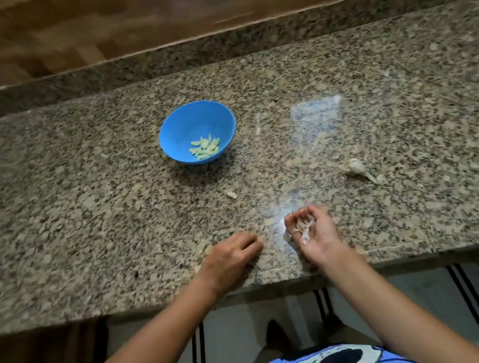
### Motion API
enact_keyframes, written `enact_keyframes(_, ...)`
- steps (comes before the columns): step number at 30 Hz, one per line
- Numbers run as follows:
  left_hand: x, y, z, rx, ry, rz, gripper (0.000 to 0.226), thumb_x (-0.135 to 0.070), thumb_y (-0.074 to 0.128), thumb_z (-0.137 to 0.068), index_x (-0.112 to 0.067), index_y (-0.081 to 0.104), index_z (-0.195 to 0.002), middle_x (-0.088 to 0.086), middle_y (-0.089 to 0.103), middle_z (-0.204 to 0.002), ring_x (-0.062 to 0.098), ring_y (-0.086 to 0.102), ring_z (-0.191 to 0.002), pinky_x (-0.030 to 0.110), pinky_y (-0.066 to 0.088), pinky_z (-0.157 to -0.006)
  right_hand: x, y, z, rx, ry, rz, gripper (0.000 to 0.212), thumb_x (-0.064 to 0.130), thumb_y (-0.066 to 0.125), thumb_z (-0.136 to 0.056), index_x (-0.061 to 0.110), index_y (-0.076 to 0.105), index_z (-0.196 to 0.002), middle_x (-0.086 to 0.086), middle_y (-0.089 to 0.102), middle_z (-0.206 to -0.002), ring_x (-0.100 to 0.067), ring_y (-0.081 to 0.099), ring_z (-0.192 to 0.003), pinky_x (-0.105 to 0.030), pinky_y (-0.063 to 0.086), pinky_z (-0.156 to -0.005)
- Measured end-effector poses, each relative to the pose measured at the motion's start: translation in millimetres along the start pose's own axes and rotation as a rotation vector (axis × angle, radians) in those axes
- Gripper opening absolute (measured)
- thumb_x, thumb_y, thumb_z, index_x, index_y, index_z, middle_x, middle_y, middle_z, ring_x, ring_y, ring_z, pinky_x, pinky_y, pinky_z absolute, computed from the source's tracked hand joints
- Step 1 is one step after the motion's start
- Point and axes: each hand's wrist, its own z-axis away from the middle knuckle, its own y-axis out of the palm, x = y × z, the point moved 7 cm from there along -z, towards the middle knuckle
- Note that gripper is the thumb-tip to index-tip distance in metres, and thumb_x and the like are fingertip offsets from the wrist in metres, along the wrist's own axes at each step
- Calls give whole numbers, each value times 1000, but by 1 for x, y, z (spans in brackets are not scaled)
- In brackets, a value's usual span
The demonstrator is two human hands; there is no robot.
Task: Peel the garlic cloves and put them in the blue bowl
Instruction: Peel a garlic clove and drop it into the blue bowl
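Peeled cloves [205,148] lie in the bowl [177,128] on the surface [77,210]. A garlic piece [357,167] lies right of the bowl, nearer the person.

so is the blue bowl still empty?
No, the blue bowl already holds a small pile of peeled garlic cloves on its bottom.

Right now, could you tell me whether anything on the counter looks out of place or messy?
Mostly tidy. The peeled cloves sit inside the blue bowl. Loose bits lie on the granite counter: a small scrap below the bowl and a papery garlic piece to the right. The right hand cups a pile of skins; the left hand rests on the counter.
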Motion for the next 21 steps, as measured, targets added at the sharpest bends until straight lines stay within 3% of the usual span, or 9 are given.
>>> enact_keyframes(2,-1,-2,-5,-14,-204,58,12,-9,56,-84,-10,67,-90,5,65,-88,19,61,-76,30,56,-61,-13,6,0,-6,-5,87,35,20,41,-99,10,44,-65,-2,49,-45,-14,49,-56,-23,53,-45)
enact_keyframes(4,9,-7,-6,-76,-569,226,13,-4,58,-87,-12,68,-91,3,67,-87,15,60,-73,30,56,-65,-25,9,3,-22,-4,197,36,20,42,-99,9,44,-65,-3,50,-45,-14,50,-53,-24,55,-51)
enact_keyframes(7,25,-12,10,-311,-1201,810,13,-2,68,-82,-9,72,-92,2,72,-88,18,67,-78,26,56,-74,-40,17,9,-40,-24,305,34,18,42,-98,8,45,-66,-5,51,-50,-13,54,-45,-21,52,-46)
enact_keyframes(9,16,-23,22,-554,-1332,1117,15,3,73,-74,-7,74,-86,5,72,-85,22,69,-83,29,56,-79,-52,26,10,-37,-32,375,35,16,42,-98,7,44,-64,-5,51,-49,-9,52,-36,-16,45,-36)
enact_keyframes(13,-10,-51,63,-710,-1372,793,15,-1,72,-76,-9,77,-87,-3,73,-86,0,65,-78,16,51,-75,-105,42,16,110,104,517,37,21,39,-98,11,42,-63,0,49,-45,-7,47,-33,-16,40,-36)
enact_keyframes(17,-42,-61,132,-706,-1467,474,24,2,58,-87,-6,73,-103,1,70,-108,-14,48,-98,-10,30,-76,-192,18,45,215,466,600,40,27,37,-100,13,43,-63,2,49,-42,-7,50,-38,-16,45,-45)
enact_keyframes(19,-64,-68,177,-775,-1566,373,23,2,57,-87,-5,73,-102,2,68,-109,-9,51,-92,-10,28,-76,-237,-3,69,226,641,682,40,29,39,-99,14,43,-62,1,49,-43,-8,50,-43,-16,45,-50)
enact_keyframes(21,-83,-74,225,-861,-1678,297,18,-1,60,-87,-7,75,-95,-3,63,-100,-8,51,-82,-5,32,-75,-281,-21,85,258,751,771,39,29,39,-99,14,41,-63,0,49,-41,-9,51,-39,-16,45,-44)
